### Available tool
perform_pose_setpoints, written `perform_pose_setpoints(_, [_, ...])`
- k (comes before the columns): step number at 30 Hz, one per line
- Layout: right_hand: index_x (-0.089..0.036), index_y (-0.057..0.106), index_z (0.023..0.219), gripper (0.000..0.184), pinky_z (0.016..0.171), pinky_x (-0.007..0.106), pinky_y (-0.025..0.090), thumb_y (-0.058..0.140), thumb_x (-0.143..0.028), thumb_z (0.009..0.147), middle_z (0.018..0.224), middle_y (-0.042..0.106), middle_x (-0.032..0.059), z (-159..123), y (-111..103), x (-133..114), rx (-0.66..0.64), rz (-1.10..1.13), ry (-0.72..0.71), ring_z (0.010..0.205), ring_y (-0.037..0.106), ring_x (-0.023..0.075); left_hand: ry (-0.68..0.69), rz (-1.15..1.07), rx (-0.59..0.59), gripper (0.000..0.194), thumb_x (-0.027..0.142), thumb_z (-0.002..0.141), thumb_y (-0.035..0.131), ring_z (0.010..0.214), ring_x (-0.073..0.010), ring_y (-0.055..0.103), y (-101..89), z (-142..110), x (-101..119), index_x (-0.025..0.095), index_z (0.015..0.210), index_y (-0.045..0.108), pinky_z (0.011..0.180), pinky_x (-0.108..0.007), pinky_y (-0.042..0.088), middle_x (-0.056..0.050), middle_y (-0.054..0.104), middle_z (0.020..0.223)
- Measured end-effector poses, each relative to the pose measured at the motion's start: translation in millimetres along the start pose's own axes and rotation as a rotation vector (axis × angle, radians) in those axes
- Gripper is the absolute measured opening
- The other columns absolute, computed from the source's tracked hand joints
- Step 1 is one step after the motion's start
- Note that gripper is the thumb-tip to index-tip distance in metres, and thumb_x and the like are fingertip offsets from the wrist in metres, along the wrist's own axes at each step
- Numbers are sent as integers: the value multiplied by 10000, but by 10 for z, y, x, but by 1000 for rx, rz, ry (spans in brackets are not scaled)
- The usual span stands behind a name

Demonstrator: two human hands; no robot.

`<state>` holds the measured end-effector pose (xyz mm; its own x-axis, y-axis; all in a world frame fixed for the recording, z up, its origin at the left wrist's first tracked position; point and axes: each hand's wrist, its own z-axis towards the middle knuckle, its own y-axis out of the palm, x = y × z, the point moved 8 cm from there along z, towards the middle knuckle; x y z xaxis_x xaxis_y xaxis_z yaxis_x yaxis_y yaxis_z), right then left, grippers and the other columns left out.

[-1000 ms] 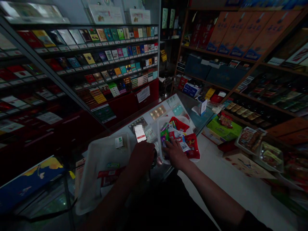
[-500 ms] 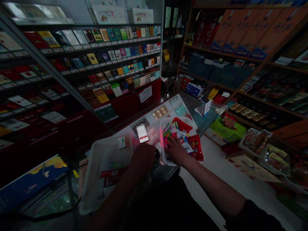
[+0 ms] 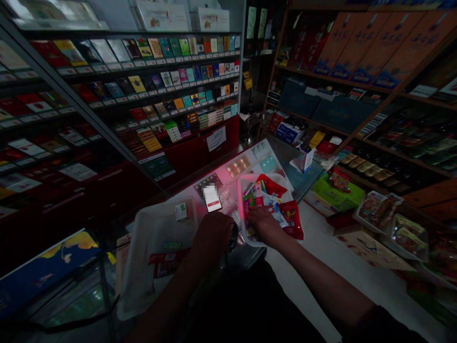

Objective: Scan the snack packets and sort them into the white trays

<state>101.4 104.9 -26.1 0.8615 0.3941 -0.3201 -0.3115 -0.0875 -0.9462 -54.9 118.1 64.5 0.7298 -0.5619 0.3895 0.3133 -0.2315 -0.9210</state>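
My left hand [image 3: 213, 234] is wrapped round a black barcode scanner [image 3: 233, 237], whose head faces the basket on the right. Red light falls on the near wall of that white plastic basket [image 3: 241, 224] and on the counter. Inside lie several colourful snack packets [image 3: 262, 197], with red ones [image 3: 291, 216] at its right side. My right hand [image 3: 264, 224] reaches into the basket, fingers bent down among the packets; what its fingertips grip is hidden. A phone [image 3: 213, 202] with a lit screen lies just beyond my left hand.
A larger white bin [image 3: 137, 257] on the left holds a small white box [image 3: 181, 212] and a few red and green packets [image 3: 169, 257]. Shelves of small boxes [image 3: 153, 47] line the back. Bottles, cartons and packaged food [image 3: 376, 207] stand at the right.
My right hand has shifted slightly left and down inside the basket. The red light has spread further over the counter and the basket's left wall. My left hand keeps holding the scanner.
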Motion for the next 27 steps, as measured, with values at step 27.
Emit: perform_pose_setpoints(27, [-217,546,802,302,552,282,611,788,-397,792,675,696,-2,-221,-448,378,721,1624,774,593,699,170,-381,-967,313,307,344,804,698,918,-209,729,156,48,-510,198,1074,690,837,-343,548,-65,779,1002])
